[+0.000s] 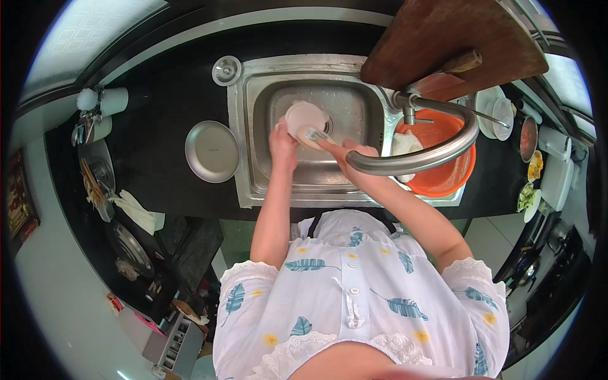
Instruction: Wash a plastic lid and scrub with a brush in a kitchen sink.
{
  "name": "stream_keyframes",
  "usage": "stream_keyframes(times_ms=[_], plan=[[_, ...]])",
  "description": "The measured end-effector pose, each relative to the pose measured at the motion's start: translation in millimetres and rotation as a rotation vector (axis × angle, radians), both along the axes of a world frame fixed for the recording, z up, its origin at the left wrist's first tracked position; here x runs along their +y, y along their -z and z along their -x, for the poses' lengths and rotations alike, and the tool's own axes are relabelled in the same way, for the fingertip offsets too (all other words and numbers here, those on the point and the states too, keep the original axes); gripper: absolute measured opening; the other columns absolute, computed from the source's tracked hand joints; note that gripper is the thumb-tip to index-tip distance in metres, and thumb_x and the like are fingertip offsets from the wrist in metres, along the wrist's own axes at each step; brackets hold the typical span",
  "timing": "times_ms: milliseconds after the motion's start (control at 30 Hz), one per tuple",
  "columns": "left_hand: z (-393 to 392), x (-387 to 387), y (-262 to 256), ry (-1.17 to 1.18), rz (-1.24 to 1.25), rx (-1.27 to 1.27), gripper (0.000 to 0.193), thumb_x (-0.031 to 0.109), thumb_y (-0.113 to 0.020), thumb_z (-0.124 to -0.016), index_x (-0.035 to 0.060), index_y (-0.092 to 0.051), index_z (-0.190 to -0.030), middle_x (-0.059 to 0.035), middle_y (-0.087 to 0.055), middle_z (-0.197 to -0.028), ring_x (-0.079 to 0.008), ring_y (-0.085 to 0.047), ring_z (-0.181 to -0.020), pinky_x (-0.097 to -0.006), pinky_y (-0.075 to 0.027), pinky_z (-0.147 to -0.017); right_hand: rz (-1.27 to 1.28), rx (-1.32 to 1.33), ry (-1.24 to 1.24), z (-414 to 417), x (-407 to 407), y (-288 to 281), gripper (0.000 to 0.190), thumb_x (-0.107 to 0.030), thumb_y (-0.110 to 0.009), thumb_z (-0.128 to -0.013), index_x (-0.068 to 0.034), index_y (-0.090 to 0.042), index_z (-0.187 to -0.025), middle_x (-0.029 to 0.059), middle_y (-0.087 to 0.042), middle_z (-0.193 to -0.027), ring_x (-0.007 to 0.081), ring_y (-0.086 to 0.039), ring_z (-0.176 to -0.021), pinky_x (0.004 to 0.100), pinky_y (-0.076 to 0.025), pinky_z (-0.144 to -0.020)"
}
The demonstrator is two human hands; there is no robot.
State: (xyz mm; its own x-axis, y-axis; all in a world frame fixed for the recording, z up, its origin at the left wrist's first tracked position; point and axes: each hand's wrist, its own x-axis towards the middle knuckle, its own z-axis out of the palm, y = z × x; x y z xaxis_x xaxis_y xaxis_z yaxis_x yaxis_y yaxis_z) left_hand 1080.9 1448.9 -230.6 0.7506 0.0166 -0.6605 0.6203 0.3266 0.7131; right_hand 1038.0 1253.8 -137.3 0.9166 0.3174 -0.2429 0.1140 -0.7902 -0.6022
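Over the basin of the stainless steel sink (327, 183), my left hand (283, 145) holds a round white lid or shallow dish (304, 115) by its left edge. My right hand (354, 154) grips a pale dish brush (311, 136) by its clear handle, and the brush head touches or overlaps the dish's lower edge. The curved steel faucet (427, 159) arches over my right wrist. Part of the sink drain shows just right of the dish. Whether water is running cannot be told.
A round metal plate (211, 152) lies left of the sink, and a metal strainer (226, 71) sits at its back left corner. To the right are an orange colander (434, 161) with a white cloth (406, 147), a wooden cutting board (475, 42), a knife (461, 62) and dishes (501, 118).
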Motion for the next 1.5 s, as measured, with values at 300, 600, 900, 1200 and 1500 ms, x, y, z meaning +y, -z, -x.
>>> stream_keyframes(times_ms=[300, 600, 900, 1200, 1500], plan=[[7.7, -4.1, 14.0, -0.084, -0.001, 0.012, 0.045, 0.035, -0.041, -0.107, -0.0008, -0.054, -0.130, -0.0132, -0.068, -0.115, -0.0227, -0.070, -0.096, -0.0351, -0.059, -0.077, -0.007, -0.094, 0.054, -9.5, 3.4, 4.9, 0.042, -0.008, -0.057, -0.088, -0.022, -0.066, -0.127, 0.0183, -0.059, -0.075, 0.0372, -0.064, -0.065, 0.0459, -0.052, -0.058], [1.8, 1.8, 13.2, -0.018, -0.020, -0.033, 0.048, 0.039, -0.041, -0.107, -0.0020, -0.054, -0.128, -0.0160, -0.067, -0.118, -0.0255, -0.070, -0.102, -0.0371, -0.059, -0.080, 0.024, -0.037, 0.088, -7.6, 0.3, 1.3, 0.045, -0.006, -0.058, -0.089, -0.023, -0.065, -0.130, 0.0187, -0.059, -0.073, 0.0372, -0.063, -0.064, 0.0477, -0.049, -0.059], [3.4, -2.7, 15.9, -0.032, -0.062, -0.019, 0.044, 0.035, -0.042, -0.107, -0.0020, -0.055, -0.128, -0.0150, -0.066, -0.117, -0.0245, -0.069, -0.100, -0.0381, -0.059, -0.081, 0.008, 0.047, 0.023, -5.5, 0.7, 1.2, 0.040, -0.009, -0.059, -0.091, -0.018, -0.066, -0.129, 0.0206, -0.059, -0.072, 0.0391, -0.063, -0.067, 0.0485, -0.048, -0.060], [2.9, 2.4, 11.0, 0.019, -0.052, 0.013, 0.043, 0.035, -0.041, -0.107, -0.0011, -0.056, -0.126, -0.0158, -0.067, -0.112, -0.0244, -0.070, -0.096, -0.0370, -0.059, -0.077, 0.031, 0.118, -0.064, -3.3, -0.1, 11.1, 0.054, -0.027, -0.066, -0.081, -0.018, -0.060, -0.134, 0.0218, -0.062, -0.078, 0.0381, -0.066, -0.073, 0.0491, -0.052, -0.063], [4.0, 6.9, 21.2, 0.041, -0.101, 0.002, 0.045, 0.036, -0.040, -0.107, -0.0021, -0.057, -0.124, -0.0155, -0.068, -0.112, -0.0238, -0.070, -0.099, -0.0366, -0.059, -0.080, -0.023, -0.067, 0.077, -5.8, 1.1, 20.5, 0.042, -0.007, -0.061, -0.090, -0.021, -0.065, -0.129, 0.0185, -0.059, -0.074, 0.0374, -0.062, -0.066, 0.0474, -0.051, -0.061]])
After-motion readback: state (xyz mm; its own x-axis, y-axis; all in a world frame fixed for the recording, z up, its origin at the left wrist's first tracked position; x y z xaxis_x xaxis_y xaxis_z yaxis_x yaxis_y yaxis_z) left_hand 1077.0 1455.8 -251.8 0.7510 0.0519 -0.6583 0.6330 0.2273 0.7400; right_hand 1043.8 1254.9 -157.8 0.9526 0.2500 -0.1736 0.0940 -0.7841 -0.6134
